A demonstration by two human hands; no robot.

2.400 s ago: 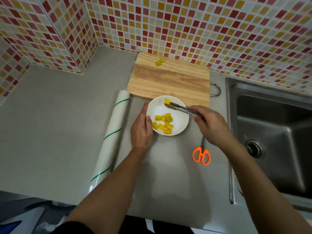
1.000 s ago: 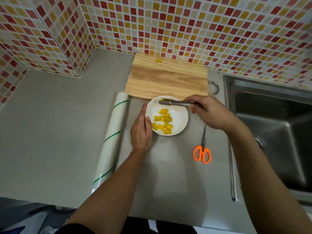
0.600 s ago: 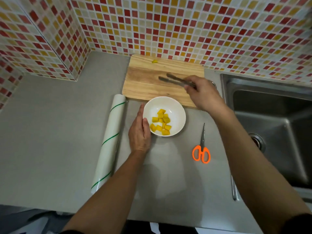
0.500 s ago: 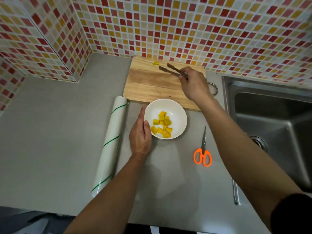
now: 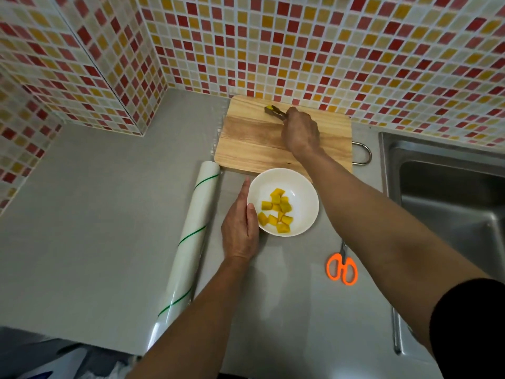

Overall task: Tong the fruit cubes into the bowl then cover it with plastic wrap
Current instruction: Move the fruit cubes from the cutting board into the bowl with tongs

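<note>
Gripping tongs, right hand pinches cube.

Readable text: none anywhere in view.
White plastic wrap roll with green stripes: stripes only, no lettering.
Orange-handled scissors: no brand legible.
Round white bowl: unmarked.

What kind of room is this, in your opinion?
Most likely a home kitchen: a steel sink set into a grey counter, a mosaic-tiled wall behind, and a wooden cutting board.
</note>
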